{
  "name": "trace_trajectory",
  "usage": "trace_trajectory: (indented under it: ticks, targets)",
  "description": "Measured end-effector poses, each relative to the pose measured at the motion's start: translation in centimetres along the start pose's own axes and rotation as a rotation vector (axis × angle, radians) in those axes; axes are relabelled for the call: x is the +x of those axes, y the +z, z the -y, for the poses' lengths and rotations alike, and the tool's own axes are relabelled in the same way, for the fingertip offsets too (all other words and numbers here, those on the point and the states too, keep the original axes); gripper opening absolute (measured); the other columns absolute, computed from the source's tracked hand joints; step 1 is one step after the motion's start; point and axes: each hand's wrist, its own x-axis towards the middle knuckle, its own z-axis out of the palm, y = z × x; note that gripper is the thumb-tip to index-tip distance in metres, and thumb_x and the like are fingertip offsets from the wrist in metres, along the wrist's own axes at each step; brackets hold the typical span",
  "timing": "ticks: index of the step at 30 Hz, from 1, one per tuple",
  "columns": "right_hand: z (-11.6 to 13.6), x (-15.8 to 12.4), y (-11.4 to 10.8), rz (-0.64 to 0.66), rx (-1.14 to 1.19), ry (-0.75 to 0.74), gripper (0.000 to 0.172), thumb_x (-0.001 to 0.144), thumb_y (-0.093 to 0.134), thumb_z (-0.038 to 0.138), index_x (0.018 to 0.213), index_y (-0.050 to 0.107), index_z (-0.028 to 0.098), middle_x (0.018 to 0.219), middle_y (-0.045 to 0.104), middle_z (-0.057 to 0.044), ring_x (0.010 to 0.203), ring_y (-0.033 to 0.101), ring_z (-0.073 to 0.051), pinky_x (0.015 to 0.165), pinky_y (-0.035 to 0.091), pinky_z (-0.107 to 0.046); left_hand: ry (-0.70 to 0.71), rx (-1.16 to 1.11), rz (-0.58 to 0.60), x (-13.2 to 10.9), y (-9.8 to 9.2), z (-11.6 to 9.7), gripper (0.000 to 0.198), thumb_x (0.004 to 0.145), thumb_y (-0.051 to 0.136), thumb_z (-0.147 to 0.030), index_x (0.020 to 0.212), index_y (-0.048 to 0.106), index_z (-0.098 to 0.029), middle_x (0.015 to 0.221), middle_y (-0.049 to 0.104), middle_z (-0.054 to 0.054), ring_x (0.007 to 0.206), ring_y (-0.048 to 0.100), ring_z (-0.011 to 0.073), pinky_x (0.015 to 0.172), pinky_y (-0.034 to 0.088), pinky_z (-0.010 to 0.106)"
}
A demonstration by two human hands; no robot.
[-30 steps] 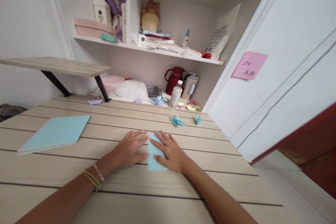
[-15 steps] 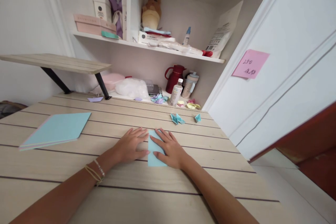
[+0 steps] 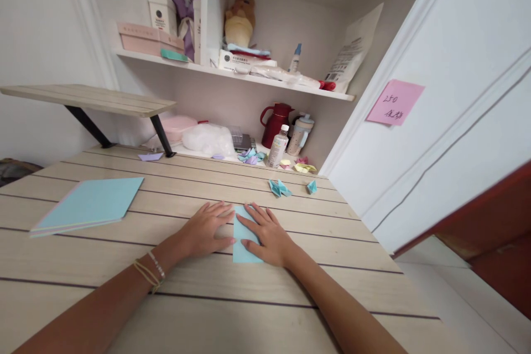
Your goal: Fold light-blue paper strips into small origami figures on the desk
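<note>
A light blue sheet of paper [image 3: 244, 254], shaped as an upright rectangle, lies flat on the wooden table [image 3: 199, 323]. My right hand [image 3: 265, 235] rests on it with fingers spread, covering much of its right side. At the paper's left edge, my left hand [image 3: 207, 229] lies with its fingers apart, the tips of thumb and fingers at that edge. Neither hand grips anything. Beyond the hands are folded blue paper pieces [image 3: 280, 188] and a smaller folded blue piece [image 3: 312, 187].
A stack of coloured paper [image 3: 89, 204] lies on the left, below a raised wooden stand [image 3: 87, 98]. At the back stand a bottle [image 3: 277, 146], a red jug [image 3: 276, 124] and a tumbler [image 3: 301, 134], with several folded papers [image 3: 251, 156] beside them. A purple folded paper [image 3: 150, 157] lies near the stand's leg.
</note>
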Motion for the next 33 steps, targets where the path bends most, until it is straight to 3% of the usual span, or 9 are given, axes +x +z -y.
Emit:
trace_trajectory:
  ticks: [22,30,33]
  targets:
    - [0.0,0.2,0.1,0.006,0.033,0.024,0.060,0.079,0.044,0.047,0.134,0.025,0.030,0.144,0.018,-0.002,0.132,0.008,-0.024,0.104,0.007,-0.049,-0.042,0.037,0.013,-0.4,-0.1,-1.0,0.056,0.080,0.040,-0.051,0.131,0.034,-0.029,0.140,0.033,0.004,0.130,0.021,0.0263,0.104,0.016,0.047]
    - [0.0,0.1,0.1,0.002,0.036,0.029,0.060,0.079,0.044,0.049,0.133,0.026,0.030,0.144,0.018,-0.002,0.132,0.008,-0.023,0.104,0.007,-0.049,-0.096,0.041,-0.007,0.1,-0.2,-1.5,0.076,0.064,0.048,-0.068,0.125,0.044,-0.022,0.136,0.038,0.010,0.128,0.025,0.0310,0.102,0.019,0.048]
    - [0.0,0.1,0.0,-0.004,0.037,0.027,0.060,0.079,0.044,0.049,0.133,0.026,0.030,0.144,0.018,-0.002,0.132,0.008,-0.024,0.104,0.007,-0.048,-0.093,0.037,-0.001,0.3,-0.1,-1.5,0.082,0.062,0.050,-0.068,0.129,0.037,-0.022,0.140,0.032,0.009,0.130,0.019,0.0313,0.103,0.017,0.048]
